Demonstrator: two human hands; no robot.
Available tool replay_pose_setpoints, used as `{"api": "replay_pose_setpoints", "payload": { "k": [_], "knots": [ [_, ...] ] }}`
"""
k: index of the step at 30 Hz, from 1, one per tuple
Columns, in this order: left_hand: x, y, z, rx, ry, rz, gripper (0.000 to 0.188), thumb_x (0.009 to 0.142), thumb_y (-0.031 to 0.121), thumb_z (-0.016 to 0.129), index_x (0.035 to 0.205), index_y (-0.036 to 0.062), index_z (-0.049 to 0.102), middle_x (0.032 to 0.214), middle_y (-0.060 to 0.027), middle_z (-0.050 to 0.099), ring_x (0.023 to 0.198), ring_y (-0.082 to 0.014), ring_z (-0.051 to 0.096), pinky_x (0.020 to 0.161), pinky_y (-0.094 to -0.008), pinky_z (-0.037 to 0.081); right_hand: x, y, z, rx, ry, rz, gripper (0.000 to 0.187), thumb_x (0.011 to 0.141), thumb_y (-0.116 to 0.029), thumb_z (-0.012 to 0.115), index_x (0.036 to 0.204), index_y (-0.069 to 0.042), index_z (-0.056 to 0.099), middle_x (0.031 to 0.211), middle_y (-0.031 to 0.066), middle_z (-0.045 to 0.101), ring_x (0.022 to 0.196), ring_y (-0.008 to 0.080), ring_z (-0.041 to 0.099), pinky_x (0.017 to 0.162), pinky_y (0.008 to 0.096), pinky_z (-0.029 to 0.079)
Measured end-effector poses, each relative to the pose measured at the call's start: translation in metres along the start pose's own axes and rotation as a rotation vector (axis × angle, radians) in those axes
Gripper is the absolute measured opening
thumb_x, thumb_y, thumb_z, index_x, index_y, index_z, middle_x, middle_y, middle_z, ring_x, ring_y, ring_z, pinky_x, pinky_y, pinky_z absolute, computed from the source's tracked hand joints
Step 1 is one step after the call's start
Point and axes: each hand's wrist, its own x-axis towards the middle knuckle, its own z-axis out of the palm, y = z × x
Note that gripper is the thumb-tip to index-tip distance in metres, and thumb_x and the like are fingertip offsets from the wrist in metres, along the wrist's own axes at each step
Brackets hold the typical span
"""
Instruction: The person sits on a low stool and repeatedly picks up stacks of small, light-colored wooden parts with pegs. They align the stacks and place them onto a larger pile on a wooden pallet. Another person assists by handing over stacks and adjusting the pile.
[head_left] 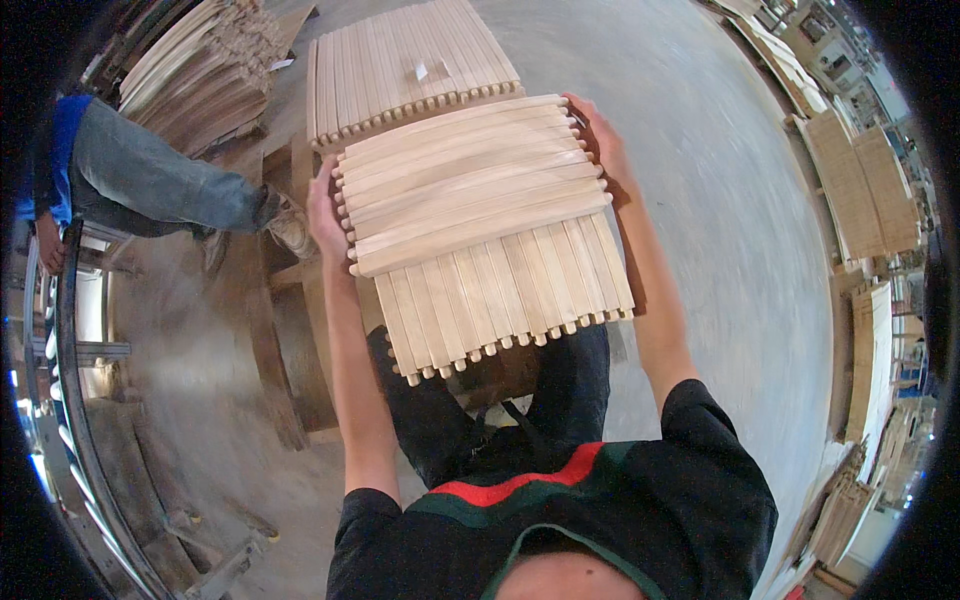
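Observation:
In front of my body lies a stack of pale wooden slats with rounded tenon ends. Its upper row of slats (465, 185) runs crosswise, over a lower layer of slats (505, 290) that points toward me. My left hand (325, 212) grips the left ends of the upper row. On the far right ends, my right hand (600, 140) presses from the other side, so the row is squeezed between both hands. The fingers are partly hidden behind the wood. Just beyond stands another stack of slats (400, 65) with a small white tag on it.
A person in jeans (165, 170) stands at the left beside a roller conveyor (65, 420). Bundled boards (200, 70) are piled at the far left, near wooden pallet beams (262, 330). More board stacks (860, 185) line the right side of the concrete floor (740, 260).

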Motion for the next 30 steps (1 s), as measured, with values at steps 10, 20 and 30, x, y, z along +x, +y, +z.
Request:
{"api": "replay_pose_setpoints", "payload": {
  "k": [10,20,30],
  "knots": [
    [-0.065,0.005,-0.019,-0.049,-0.306,-0.017,0.059,0.106,0.040,0.018,0.151,0.0058,0.033,0.128,-0.0070,0.055,0.099,-0.0088,0.057,0.081,-0.0226,0.050,-0.046,0.015,0.019,-0.048,-0.026,-0.216,0.080,0.100,-0.058,0.030,0.150,0.004,0.029,0.155,0.0137,0.033,0.143,0.0232,0.029,0.117,0.0359,0.018],
    [-0.083,0.017,0.021,0.106,0.071,0.063,0.065,0.104,0.052,0.026,0.148,0.0064,0.037,0.133,-0.0071,0.051,0.106,-0.0106,0.053,0.093,-0.0267,0.046,-0.051,0.003,0.024,-0.052,0.031,-0.130,0.070,0.102,-0.049,0.033,0.147,0.004,0.035,0.151,0.0147,0.039,0.140,0.0237,0.034,0.116,0.0355,0.022],
    [-0.169,0.058,0.008,-0.377,0.216,0.113,0.092,0.093,0.073,0.024,0.154,0.0036,0.022,0.154,-0.0149,0.030,0.145,-0.0301,0.022,0.119,-0.0460,0.016,-0.135,-0.022,-0.007,0.067,0.118,-0.321,0.071,0.103,-0.052,0.025,0.145,0.004,0.037,0.152,0.0170,0.038,0.141,0.0259,0.035,0.119,0.0407,0.024]
  ]
}}
